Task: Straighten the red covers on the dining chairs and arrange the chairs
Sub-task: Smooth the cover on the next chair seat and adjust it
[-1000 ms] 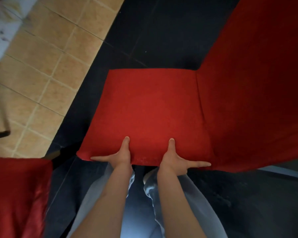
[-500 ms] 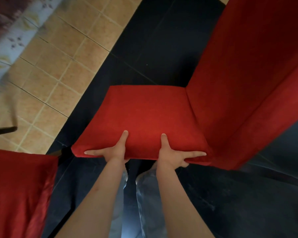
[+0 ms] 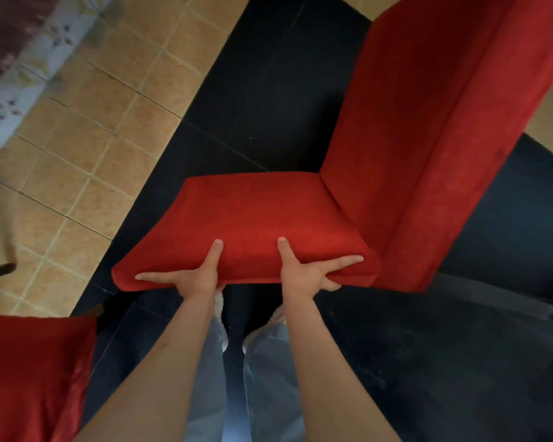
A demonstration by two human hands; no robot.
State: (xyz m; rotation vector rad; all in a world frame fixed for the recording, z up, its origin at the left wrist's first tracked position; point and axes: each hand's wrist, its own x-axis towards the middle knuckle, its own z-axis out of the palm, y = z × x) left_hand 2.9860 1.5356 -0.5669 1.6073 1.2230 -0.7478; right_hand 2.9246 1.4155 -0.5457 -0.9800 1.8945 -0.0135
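Both hands clamp the near edge of the red-covered seat (image 3: 253, 224): the left hand (image 3: 195, 277) and right hand (image 3: 304, 274) each set a thumb on top and fingers along and under the edge, likely to shift the chair squarely. Its backrest (image 3: 428, 132) rises beyond the right hand; another red-covered chair (image 3: 29, 371) sits left of the grip.

Dim, soft indoor light; the tan floor tiles (image 3: 87, 129) are brightest. Motion blur smears the left edge, and wide-angle distortion bends the frame.

both hands (image 3: 249, 275) gripping red chair seat (image 3: 253, 212)
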